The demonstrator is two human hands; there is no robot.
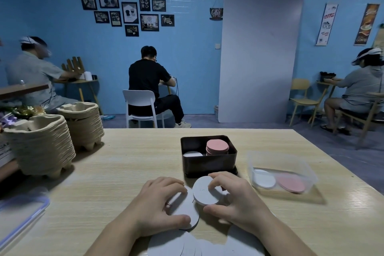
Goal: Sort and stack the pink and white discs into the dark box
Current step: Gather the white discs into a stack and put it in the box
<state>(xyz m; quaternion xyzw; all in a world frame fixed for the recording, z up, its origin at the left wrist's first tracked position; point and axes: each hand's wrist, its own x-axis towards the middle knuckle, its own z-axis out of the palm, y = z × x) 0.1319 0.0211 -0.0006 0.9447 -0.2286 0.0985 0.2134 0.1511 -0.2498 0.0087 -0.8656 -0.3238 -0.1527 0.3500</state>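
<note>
White flat discs point(204, 194), matte dark box point(207, 164)

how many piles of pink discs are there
2. One pink stack stands in the dark box; one pink pile lies in the clear tub. More may be hidden under the left hand or right hand.

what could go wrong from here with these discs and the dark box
1. The right hand pinches round white discs by their edges; a loose grip may let them fan out or fall short of the dark rectangular box.
2. The tall pink disc stack stands well above the low white stack beside it; a careless drop might topple it and mix colours.
3. Loose white discs overlap between the forearms; an arm might sweep them off the wooden table.
</note>
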